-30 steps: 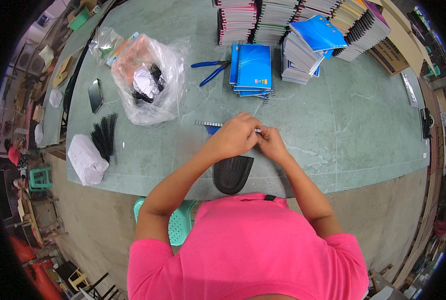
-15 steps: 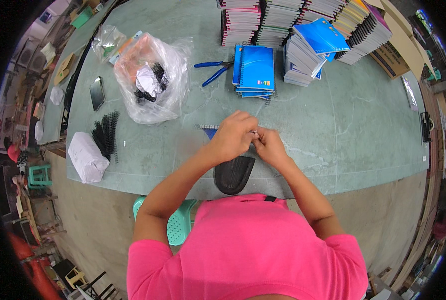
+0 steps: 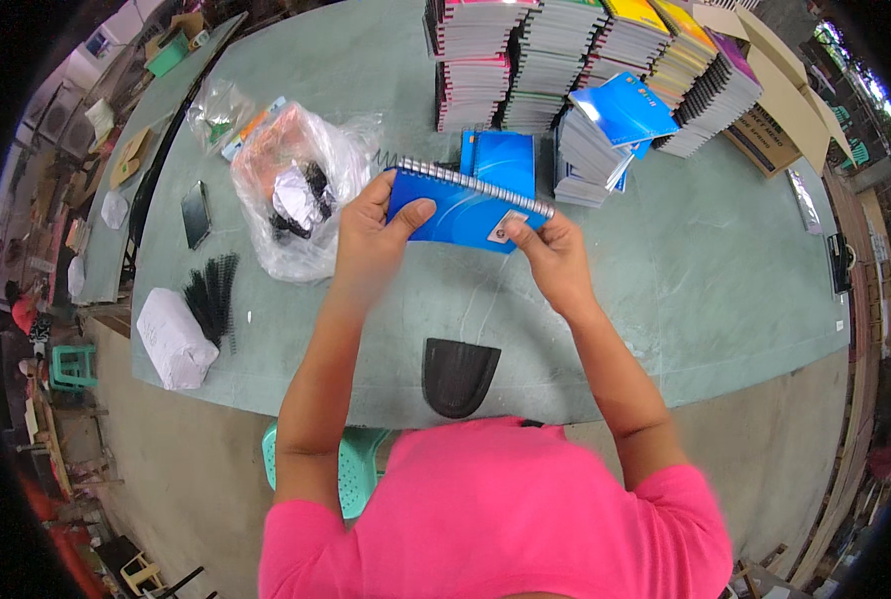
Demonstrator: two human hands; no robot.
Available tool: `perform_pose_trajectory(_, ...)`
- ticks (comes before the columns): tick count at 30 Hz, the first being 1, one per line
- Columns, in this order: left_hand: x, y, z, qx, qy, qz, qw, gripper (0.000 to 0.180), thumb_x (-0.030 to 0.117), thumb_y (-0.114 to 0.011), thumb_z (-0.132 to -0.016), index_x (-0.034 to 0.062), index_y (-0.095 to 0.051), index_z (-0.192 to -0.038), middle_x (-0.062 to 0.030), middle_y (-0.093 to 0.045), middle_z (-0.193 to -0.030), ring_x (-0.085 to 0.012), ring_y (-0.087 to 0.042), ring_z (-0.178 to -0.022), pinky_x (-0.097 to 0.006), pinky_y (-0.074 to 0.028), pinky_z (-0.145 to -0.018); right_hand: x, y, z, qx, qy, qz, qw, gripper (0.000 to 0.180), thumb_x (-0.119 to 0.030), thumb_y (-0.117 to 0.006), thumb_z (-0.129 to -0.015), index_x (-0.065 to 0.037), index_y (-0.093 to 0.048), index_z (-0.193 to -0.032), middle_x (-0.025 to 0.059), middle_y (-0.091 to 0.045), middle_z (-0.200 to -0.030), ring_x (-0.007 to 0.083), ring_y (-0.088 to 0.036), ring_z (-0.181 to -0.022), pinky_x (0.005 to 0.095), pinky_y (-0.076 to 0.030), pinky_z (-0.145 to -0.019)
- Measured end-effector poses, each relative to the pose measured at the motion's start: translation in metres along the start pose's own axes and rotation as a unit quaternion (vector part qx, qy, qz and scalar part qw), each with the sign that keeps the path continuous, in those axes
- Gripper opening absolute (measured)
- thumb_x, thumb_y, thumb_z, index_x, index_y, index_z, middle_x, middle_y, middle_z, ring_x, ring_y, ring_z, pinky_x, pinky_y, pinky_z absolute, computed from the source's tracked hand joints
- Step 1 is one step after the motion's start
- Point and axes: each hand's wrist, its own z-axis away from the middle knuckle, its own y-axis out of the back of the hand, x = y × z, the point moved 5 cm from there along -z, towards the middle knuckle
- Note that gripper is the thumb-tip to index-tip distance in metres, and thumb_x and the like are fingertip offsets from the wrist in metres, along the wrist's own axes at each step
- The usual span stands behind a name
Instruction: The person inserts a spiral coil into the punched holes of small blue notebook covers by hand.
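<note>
Far left of the fingers, on the grey-green tabletop [image 3: 725, 299]: white paper-wrapped bundle [image 3: 171, 337], and touching it a loose sheaf of black plastic binding combs [image 3: 213, 293]. Beyond those, a flat black slab, phone-like [image 3: 196, 213], lying apart.

Just left of the left hand [image 3: 370, 235]: clear crumpled plastic bag [image 3: 300, 190] holding black coils and white paper.

Left hand raised off the table, fingers closed on the left short edge of a blue-covered notebook with a silver wire spiral [image 3: 465, 208], thumb across the cover face. Spiral runs the full top edge and its tail sticks out past the left corner, untrimmed as far as can be seen.

Right hand [image 3: 555, 258] pinches the notebook's lower right corner, fingertips closed beside a small pale label.

Binding on this one looks threaded through; judged to be at the finishing or checking stage.

Below the hands, near the table edge: dark mesh half-oval pad [image 3: 458, 372].

Beyond the fingers: a few flat blue notebooks [image 3: 500, 158]. Right of them, tall stacks of spiral-bound notebooks [image 3: 585, 70], apparently done, and a brown cardboard box [image 3: 780, 100].
</note>
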Motion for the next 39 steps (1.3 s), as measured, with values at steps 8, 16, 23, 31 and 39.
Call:
perform_pose_trajectory(8,-0.035,-0.061,-0.044,-0.038,-0.326,-0.415,0.849,0.037,0.009,-0.053,-0.085,0.0029,-0.052,-0.121,-0.0171,-0.052,-0.122,-0.0321,-0.048,-0.115,-0.041,-0.038,-0.096,-0.12,0.103,-0.042,0.185,0.272,0.39,0.86,0.024,-0.014,-0.067,-0.079,-0.007,-0.065,-0.102,0.0098,-0.064,-0.105,0.0207,-0.059,-0.099,0.0316,-0.042,-0.088)
perform_pose_trajectory(16,-0.077,-0.078,-0.022,-0.091,-0.25,-0.433,0.861,0.046,0.012,-0.058,-0.078,0.0056,-0.049,-0.123,-0.0165,-0.043,-0.13,-0.0344,-0.037,-0.124,-0.05,-0.028,-0.103,-0.077,0.113,-0.063,0.081,0.302,0.627,0.713,0.043,-0.02,-0.074,-0.068,-0.012,-0.06,-0.107,0.0047,-0.06,-0.114,0.0257,-0.052,-0.11,0.0406,-0.037,-0.092)
perform_pose_trajectory(23,-0.044,0.035,0.043,0.085,-0.243,-0.416,0.872,0.025,0.009,-0.06,-0.078,0.0059,-0.061,-0.103,-0.0135,-0.057,-0.111,-0.032,-0.051,-0.108,-0.043,-0.039,-0.092,-0.083,0.142,-0.061,0.075,0.316,0.59,0.739,0.029,-0.002,-0.065,-0.076,-0.005,-0.062,-0.105,0.009,-0.063,-0.109,0.0229,-0.057,-0.102,0.0337,-0.042,-0.089)
perform_pose_trajectory(31,-0.093,0.278,0.167,0.307,0.316,-0.656,0.613,0.021,0.018,-0.057,-0.081,0.0009,-0.061,-0.094,-0.0196,-0.063,-0.09,-0.0333,-0.061,-0.087,-0.046,-0.047,-0.073,-0.131,0.116,-0.029,0.056,0.314,0.483,0.816,0.02,-0.001,-0.061,-0.081,-0.004,-0.063,-0.1,0.0084,-0.064,-0.092,0.018,-0.061,-0.083,0.0294,-0.047,-0.075)
perform_pose_trajectory(39,-0.095,0.265,0.202,0.435,0.166,-0.424,0.776,0.014,0.013,-0.062,-0.082,0.0004,-0.057,-0.086,-0.0135,-0.061,-0.077,-0.0271,-0.06,-0.07,-0.036,-0.049,-0.064,0.054,-0.035,0.026,-0.25,0.208,0.505,0.8,0.016,-0.012,-0.066,-0.073,-0.007,-0.066,-0.088,0.0101,-0.06,-0.075,0.0284,-0.057,-0.072,0.0375,-0.041,-0.064)
